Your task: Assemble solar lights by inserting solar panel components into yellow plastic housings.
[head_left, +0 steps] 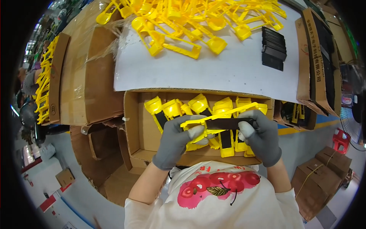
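We are holding a yellow plastic frame (225, 112) and a black strip (225, 124) above an open cardboard carton (140, 131). Our gray-gloved left hand (171, 141) is closing its thumb and fingers on the frame's left end; our gray-gloved right hand (263, 137) is pinching the strip's right end. The strip is running alongside the frame's long rail, though we are not managing to tell whether it is seated.

Beneath our hands, further yellow frames (154, 105), several bearing black strips, are lying in the carton. Beyond its far wall, a white tabletop (179, 74) is extending away from us. There, a tangled heap of yellow frames (217, 23) is covering the far part, while a fanned stack of black strips (273, 47) is lying to the right, near a cardboard box (305, 68).

At left, a tall taped carton (99, 80) is standing beside the tabletop. In the room at right, a yellow floor stripe (288, 131) is crossing the gray floor, a red stool (341, 141) is standing near a fan (352, 126), and strapped brown cartons (320, 175) are resting nearer us.
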Available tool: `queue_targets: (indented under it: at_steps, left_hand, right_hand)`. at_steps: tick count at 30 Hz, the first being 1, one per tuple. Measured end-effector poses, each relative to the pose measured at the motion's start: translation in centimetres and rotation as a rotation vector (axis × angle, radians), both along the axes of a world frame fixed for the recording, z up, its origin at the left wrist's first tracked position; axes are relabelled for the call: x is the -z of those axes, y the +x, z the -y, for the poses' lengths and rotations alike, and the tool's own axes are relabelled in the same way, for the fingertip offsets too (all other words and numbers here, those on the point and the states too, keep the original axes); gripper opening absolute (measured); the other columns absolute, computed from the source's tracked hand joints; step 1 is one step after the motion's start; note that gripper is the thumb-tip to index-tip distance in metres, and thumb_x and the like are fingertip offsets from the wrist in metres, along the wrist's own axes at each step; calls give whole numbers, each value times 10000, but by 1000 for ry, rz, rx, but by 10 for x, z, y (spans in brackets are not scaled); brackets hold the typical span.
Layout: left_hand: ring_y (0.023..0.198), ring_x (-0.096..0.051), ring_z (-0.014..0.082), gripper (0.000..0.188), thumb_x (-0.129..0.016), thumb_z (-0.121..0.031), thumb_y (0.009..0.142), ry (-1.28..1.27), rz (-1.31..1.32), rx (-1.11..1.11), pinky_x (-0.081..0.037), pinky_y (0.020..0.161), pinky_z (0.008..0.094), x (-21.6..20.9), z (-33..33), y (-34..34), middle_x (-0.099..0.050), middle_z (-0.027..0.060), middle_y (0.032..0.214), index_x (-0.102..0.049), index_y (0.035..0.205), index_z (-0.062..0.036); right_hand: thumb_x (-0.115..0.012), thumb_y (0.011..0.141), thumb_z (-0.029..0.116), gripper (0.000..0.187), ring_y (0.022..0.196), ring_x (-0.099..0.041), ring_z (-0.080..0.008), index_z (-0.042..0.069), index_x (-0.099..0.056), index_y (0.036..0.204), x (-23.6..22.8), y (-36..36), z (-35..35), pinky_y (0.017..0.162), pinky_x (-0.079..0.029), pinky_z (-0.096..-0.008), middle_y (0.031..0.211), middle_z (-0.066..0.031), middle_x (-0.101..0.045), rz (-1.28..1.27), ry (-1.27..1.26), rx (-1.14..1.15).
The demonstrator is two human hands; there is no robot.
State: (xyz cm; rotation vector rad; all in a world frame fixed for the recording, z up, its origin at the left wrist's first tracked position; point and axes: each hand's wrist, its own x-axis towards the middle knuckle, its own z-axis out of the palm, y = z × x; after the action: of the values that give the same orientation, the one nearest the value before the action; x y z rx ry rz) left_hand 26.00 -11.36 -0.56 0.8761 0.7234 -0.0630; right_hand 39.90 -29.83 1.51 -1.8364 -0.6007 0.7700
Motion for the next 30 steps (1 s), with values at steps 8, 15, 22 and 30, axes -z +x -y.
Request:
queue_targets:
  at_steps: [8, 15, 22, 30]
  left_hand:
    - [835, -694, 271, 291, -581, -11, 864, 19, 35, 27, -589, 736, 327, 5, 9, 3, -657, 163, 976, -612, 1146, 49]
    - [828, -696, 265, 295, -596, -28, 869, -37, 25, -5, -589, 722, 318, 7, 15, 4, -659, 174, 993, -604, 1150, 60]
    - [810, -697, 247, 317, -612, -56, 863, 17, 66, -25, -583, 714, 303, 4, 14, 8, -667, 166, 986, -595, 1156, 67]
    - [695, -681, 269, 307, -607, -18, 816, 54, -9, 7, -535, 527, 268, -3, 23, 14, -654, 199, 931, -598, 1107, 80]
  right_hand:
    - [-663, 838, 108, 152, 595, -649, -171, 31, -642, 966, -9, 4, 3, 552, -499, -277, 747, -116, -676, 188, -187, -21]
    - [-670, 835, 109, 136, 616, -665, -237, 44, -634, 949, 5, 3, 8, 546, -506, -301, 759, -119, -674, 250, -112, -26]
    - [-678, 835, 115, 131, 596, -660, -233, 50, -640, 943, -4, 4, 11, 535, -503, -304, 744, -118, -673, 102, -142, 29]
    - [-667, 841, 115, 101, 575, -649, -246, 63, -623, 915, -5, 4, 10, 504, -486, -322, 697, -105, -658, 366, -96, 12]
